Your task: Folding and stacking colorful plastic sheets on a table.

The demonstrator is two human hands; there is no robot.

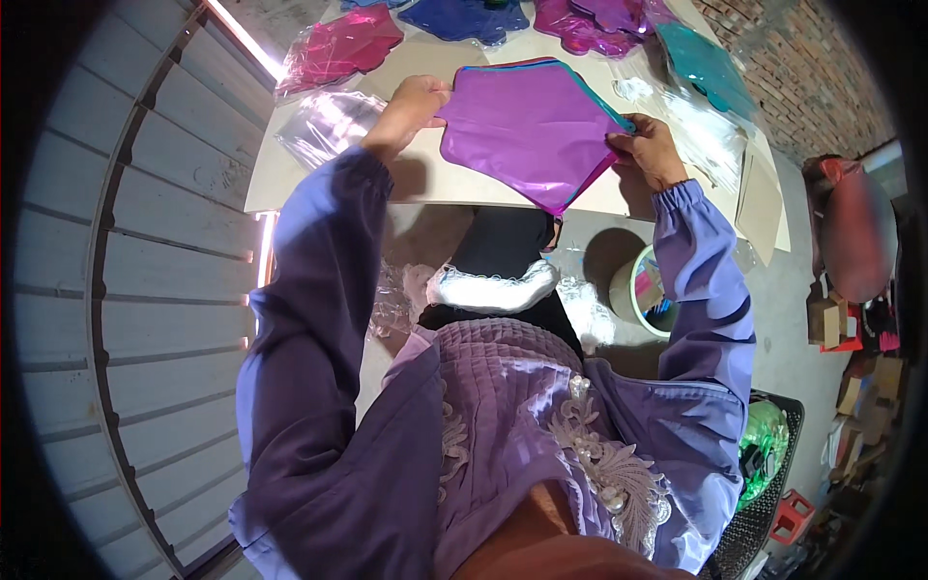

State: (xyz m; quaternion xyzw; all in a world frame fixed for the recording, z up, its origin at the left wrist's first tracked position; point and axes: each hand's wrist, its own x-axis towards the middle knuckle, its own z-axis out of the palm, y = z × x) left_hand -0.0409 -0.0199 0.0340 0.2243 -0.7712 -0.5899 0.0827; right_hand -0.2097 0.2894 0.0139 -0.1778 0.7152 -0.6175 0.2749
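A flat stack of shiny foil balloons, purple on top with teal and red edges showing (527, 130), lies on a pale table (290, 179). My left hand (416, 97) presses on the stack's left edge. My right hand (646, 147) pinches its right corner. Both arms wear purple sleeves.
More foil shapes lie at the table's far side: magenta (338, 46), blue (464, 17), pink-purple (590, 27), teal (706, 68). Clear plastic bags (324, 126) sit at left. A bucket (643, 290) stands below the table. Corrugated wall on the left, cardboard boxes (865, 387) on the right.
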